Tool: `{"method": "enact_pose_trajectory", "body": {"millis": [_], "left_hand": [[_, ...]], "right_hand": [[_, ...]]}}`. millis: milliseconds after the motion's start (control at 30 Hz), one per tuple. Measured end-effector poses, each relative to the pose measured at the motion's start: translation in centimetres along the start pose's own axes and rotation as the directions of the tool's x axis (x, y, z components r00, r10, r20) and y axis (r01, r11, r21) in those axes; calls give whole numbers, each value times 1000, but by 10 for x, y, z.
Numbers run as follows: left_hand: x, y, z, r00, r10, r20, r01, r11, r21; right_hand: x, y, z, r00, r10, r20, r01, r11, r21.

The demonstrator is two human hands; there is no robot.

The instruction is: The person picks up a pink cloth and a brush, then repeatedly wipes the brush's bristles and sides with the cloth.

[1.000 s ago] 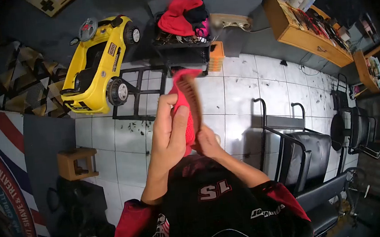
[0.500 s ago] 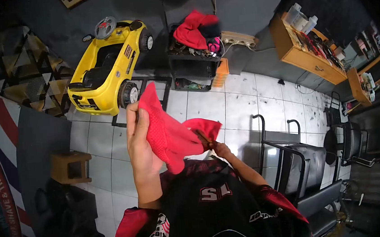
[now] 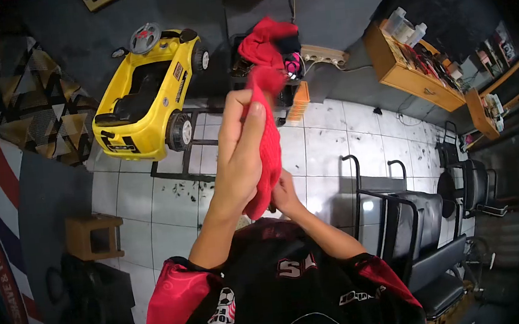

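Observation:
My left hand (image 3: pixel 240 157) pinches a red knitted cloth (image 3: pixel 269 155) between thumb and fingers, holding it raised in front of my chest. The cloth hangs folded and narrow, edge-on to me, and its top end is blurred. Close behind its lower right side is my right hand (image 3: pixel 288 195), closed, with its fingertips hidden by the cloth. Just a sliver of the brown brush (image 3: pixel 271 208) shows under the cloth beside that hand; its bristles are out of sight.
A yellow toy car (image 3: pixel 143 98) stands by the wall. Beyond the cloth, a black shelf (image 3: pixel 240 80) carries another red cloth (image 3: pixel 261 41). Black chairs (image 3: pixel 416 228) line the right, below a wooden cabinet (image 3: pixel 415 74). A brown stool (image 3: pixel 93 237) sits at left. Dark clippings dot the tiles (image 3: pixel 182 193).
My left hand has moved right and up, turning the red cloth from spread out to edge-on. My right hand is now closer to my left, and the brush is mostly hidden.

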State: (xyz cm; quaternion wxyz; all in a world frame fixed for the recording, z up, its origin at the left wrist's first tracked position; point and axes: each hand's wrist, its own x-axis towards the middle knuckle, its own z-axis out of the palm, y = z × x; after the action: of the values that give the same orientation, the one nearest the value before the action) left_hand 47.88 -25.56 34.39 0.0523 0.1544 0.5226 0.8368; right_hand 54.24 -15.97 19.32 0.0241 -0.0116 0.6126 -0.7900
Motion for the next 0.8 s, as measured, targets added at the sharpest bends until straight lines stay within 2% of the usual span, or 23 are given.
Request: {"method": "enact_pose_trajectory", "body": {"millis": [67,133,167,233,300,333,367,433,467,500,533,567,600,633,700,733,800], "left_hand": [[-1,10,3,996,-63,-58,56,993,-106],[-3,18,3,989,-21,-146,-9,978,-208],[-6,21,1,981,-6,-193,-44,966,-253],[-14,26,-16,988,29,-149,-68,961,-268],[-21,31,-13,967,-11,-256,-66,954,-291],[-24,29,-12,961,-9,-278,-75,954,-290],[-29,23,-12,954,-14,-298,-77,954,-291],[-36,12,-9,956,-30,-291,-60,954,-293],[-39,7,-7,963,-34,-266,-46,956,-290],[-41,2,-7,969,-41,-242,-31,958,-286],[-41,-8,-12,981,-33,-191,-18,966,-259],[-40,-11,-9,982,-60,-178,15,970,-244],[-39,-13,-4,983,-85,-164,46,973,-228],[-37,-15,1,983,-109,-150,76,975,-210],[-37,-29,15,986,-148,-77,126,962,-244],[-37,-43,24,992,-103,-77,92,987,-135],[-33,-55,35,999,-30,-12,30,998,46]], "right_hand": [[13,67,-10,960,-253,123,279,914,-296],[9,147,-50,952,-47,303,218,800,-559],[-2,173,-69,927,158,340,133,709,-693],[-28,219,-111,836,485,257,-20,495,-869],[-62,289,-170,845,458,276,152,289,-945],[-61,251,-160,819,572,45,-56,157,-986],[-63,205,-146,735,651,-193,-256,2,-967],[-68,194,-160,779,563,-277,-364,46,-930],[-65,190,-160,853,426,-301,-434,259,-863],[-63,185,-162,874,333,-355,-472,400,-785],[-56,150,-144,887,208,-413,-444,634,-633],[-45,106,-124,812,366,-455,-551,739,-389],[-36,68,-103,852,295,-432,-419,879,-226],[-36,45,-91,892,228,-390,-265,963,-42],[-41,1,-56,920,90,-382,-2,974,226],[-45,-10,-43,923,-90,-375,97,995,2],[-42,-17,-20,855,-371,-361,272,915,-296]]}}
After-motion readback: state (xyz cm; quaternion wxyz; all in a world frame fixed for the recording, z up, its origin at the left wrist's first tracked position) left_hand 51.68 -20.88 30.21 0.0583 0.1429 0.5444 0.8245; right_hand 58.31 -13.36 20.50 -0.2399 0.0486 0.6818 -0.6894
